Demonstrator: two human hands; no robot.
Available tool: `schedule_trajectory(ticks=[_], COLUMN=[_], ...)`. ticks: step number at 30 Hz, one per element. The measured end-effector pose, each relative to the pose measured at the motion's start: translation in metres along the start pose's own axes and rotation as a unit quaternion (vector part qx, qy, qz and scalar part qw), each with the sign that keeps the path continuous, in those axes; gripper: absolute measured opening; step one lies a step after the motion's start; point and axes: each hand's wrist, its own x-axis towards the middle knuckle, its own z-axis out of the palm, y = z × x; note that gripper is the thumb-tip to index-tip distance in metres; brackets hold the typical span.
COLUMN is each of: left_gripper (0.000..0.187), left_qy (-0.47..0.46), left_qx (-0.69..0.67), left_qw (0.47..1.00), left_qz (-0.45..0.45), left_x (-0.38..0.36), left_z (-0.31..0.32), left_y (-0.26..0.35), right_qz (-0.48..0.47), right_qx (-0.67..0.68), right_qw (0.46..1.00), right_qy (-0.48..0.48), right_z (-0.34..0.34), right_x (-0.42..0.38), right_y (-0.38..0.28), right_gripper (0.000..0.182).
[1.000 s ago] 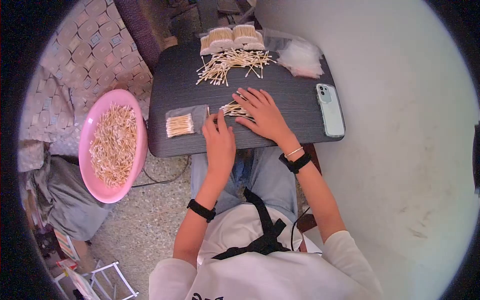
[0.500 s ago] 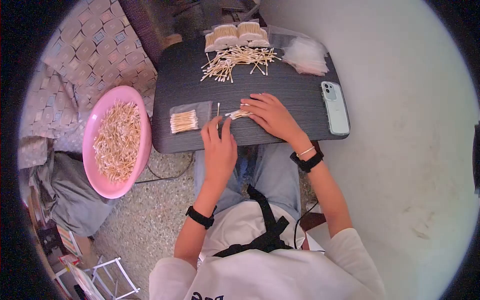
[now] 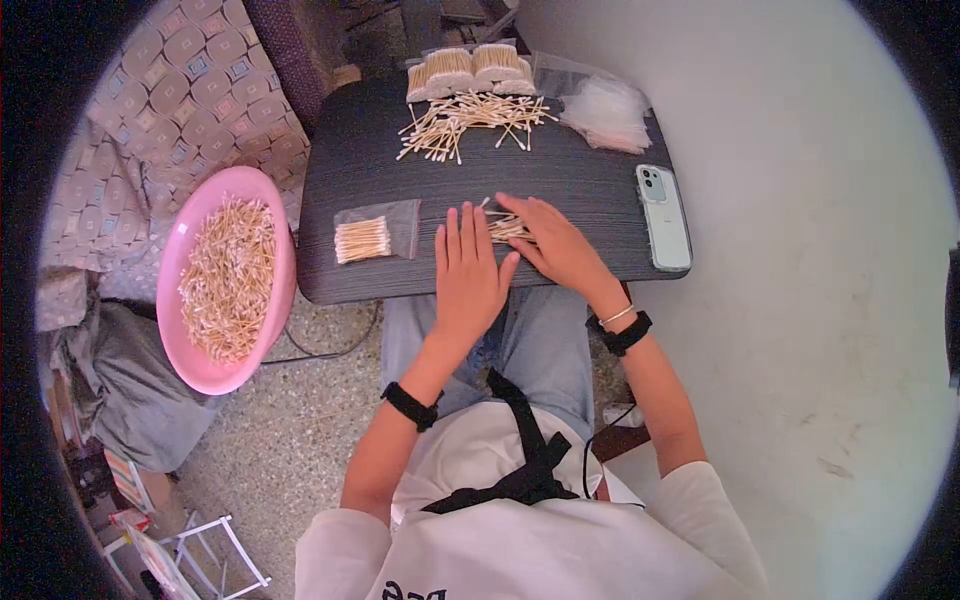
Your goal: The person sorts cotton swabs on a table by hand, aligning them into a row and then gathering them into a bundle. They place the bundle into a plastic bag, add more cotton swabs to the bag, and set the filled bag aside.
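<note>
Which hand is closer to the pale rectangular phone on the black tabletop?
Right. The right hand partly covers wooden cotton swabs left of the phone; the left hand is farther left.

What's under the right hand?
Cotton swabs stick out from under the right hand, towards the left hand, on the dark table. Whatever its palm and fingers cover is hidden, so I can't count them all.

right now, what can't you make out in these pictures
All in the head view:
- small swab pile: full count, partly covered by the right hand
- whatever lies beneath the left hand
- phone: screen, face down
- shirt lettering: cut off by the bottom edge
</note>
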Motion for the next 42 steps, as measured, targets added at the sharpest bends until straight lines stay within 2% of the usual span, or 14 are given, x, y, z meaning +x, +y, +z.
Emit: schedule_trajectory(ticks=[3, 6, 9, 15, 18, 21, 27, 33, 39, 42], left_gripper=[0.069, 0.068, 0.066, 0.062, 0.058, 0.056, 0.057, 0.057, 0.049, 0.043], left_qy=[-0.014, -0.012, -0.002, -0.009, -0.016, -0.028, -0.004, -0.021, -0.008, -0.061], left_qx=[0.001, -0.077, -0.183, -0.138, -0.151, -0.078, -0.068, -0.074, -0.176, -0.236], left_qw=[0.999, 0.992, 0.981, 0.986, 0.983, 0.988, 0.989, 0.984, 0.970, 0.957], left_qz=[0.045, 0.100, 0.064, 0.092, 0.101, 0.133, 0.133, 0.162, 0.168, 0.160], left_x=[0.015, 0.028, 0.037, 0.036, 0.036, 0.036, 0.037, 0.046, 0.054, 0.058], left_z=[0.001, 0.009, 0.009, 0.011, 0.008, 0.006, 0.017, 0.022, 0.020, 0.010], left_y=[-0.006, -0.014, -0.016, -0.020, -0.020, -0.019, -0.014, -0.020, -0.035, -0.039], right_qz=[-0.001, -0.006, 0.020, 0.024, 0.035, 0.038, 0.157, 0.142, 0.094, 0.122], right_qx=[0.045, 0.041, 0.055, 0.071, 0.108, 0.039, 0.008, 0.017, 0.066, 0.144], right_qw=[0.998, 0.999, 0.998, 0.997, 0.991, 0.993, 0.964, 0.965, 0.973, 0.953], right_qy=[0.042, 0.021, 0.010, 0.020, 0.075, 0.106, 0.212, 0.218, 0.200, 0.237], right_z=[0.004, 0.004, 0.001, 0.003, 0.001, -0.001, 0.015, 0.025, 0.020, 0.023], right_x=[0.000, 0.001, 0.000, -0.003, -0.005, -0.011, -0.028, -0.014, 0.003, 0.008], right_y=[0.002, 0.006, 0.004, 0.006, 0.005, 0.013, 0.009, 0.007, 0.012, 0.017], right_gripper=[0.071, 0.076, 0.072, 0.065, 0.062, 0.059, 0.039, 0.017, 0.017, 0.019])
